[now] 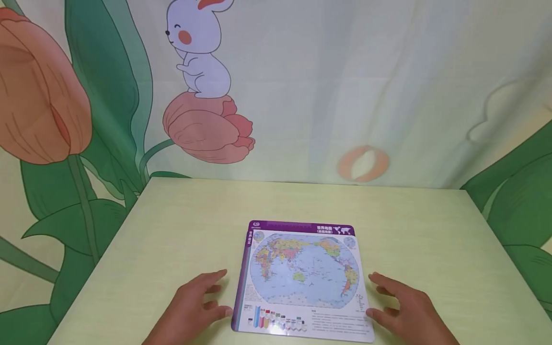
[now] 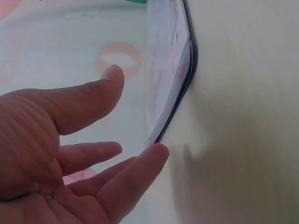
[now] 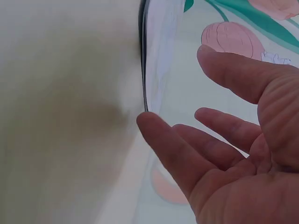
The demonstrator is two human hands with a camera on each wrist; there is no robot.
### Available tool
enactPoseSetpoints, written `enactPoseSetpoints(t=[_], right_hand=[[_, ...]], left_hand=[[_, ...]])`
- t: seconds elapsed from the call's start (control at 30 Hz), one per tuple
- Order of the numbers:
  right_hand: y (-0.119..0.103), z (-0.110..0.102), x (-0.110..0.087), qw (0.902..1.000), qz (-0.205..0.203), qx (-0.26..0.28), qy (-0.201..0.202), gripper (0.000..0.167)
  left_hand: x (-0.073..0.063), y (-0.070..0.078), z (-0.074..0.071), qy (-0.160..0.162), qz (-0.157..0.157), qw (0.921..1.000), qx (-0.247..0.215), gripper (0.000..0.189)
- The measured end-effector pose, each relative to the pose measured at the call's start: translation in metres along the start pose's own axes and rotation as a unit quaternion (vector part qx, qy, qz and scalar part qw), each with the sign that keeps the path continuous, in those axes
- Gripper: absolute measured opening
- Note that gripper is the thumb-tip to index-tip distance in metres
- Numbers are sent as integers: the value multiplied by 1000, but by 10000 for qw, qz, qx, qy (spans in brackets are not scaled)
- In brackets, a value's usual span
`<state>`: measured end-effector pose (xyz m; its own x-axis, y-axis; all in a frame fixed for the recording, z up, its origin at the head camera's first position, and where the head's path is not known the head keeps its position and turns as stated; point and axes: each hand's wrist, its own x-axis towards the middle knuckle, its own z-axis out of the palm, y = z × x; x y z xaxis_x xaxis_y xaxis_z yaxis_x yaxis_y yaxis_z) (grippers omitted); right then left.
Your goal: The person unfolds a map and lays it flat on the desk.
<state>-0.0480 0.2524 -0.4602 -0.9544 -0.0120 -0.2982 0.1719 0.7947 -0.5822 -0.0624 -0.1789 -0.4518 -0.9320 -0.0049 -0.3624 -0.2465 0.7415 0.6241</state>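
A thin board printed with a world map (image 1: 310, 273), with a purple top band and rounded corners, lies flat near the front of the table. My left hand (image 1: 194, 306) is at its left edge, fingers spread and loosely bent, thumb tip right by the lower left side. At the right edge my right hand (image 1: 409, 306) mirrors it, thumb and fingertips close to the rim. Both wrist views show the map board (image 2: 170, 70) edge-on as thin stacked layers, with nothing between the fingers of the left hand (image 2: 84, 154) or the right hand (image 3: 224, 144).
The pale yellow table (image 1: 194, 215) reaches back to a hanging curtain (image 1: 302, 96) printed with tulips and a white rabbit (image 1: 207, 72). Green printed leaves (image 1: 517, 201) show past the table's right edge.
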Motion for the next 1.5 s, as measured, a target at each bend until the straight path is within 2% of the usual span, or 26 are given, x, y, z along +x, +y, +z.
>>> enactPoseSetpoints(t=[0.17,0.43,0.5,0.63,0.77,0.93,1.03,1.17,1.37,1.5], right_hand=[[-4,11,-2,9998,135,67,-124,84],[-4,24,-8,9979,325,527,-172,87],[-4,27,-8,9990,235,349,-179,90],[-5,32,-11,9994,150,37,-313,89],[-3,35,-14,9991,-54,-147,-384,77],[3,35,-17,9934,-914,-604,-328,69],[6,36,-18,9902,-1159,-704,-346,68],[4,36,-17,9906,-1106,-713,-375,67],[-4,36,-16,9968,-391,-401,-567,70],[-6,37,-15,9973,-195,-343,-621,71]], left_hand=[[0,0,9,-357,24,9985,-407,83],[0,1,22,-652,477,9940,-737,79],[0,3,24,-690,539,9930,-796,76],[2,3,28,-750,628,9933,-610,69],[3,1,31,-794,756,9932,-399,67],[4,0,31,-774,966,9922,-176,67],[3,0,31,-726,1026,9920,-78,67],[3,-1,30,-704,1013,9923,-71,67],[2,0,30,-696,926,9931,-162,69],[2,0,31,-695,910,9933,-119,72]])
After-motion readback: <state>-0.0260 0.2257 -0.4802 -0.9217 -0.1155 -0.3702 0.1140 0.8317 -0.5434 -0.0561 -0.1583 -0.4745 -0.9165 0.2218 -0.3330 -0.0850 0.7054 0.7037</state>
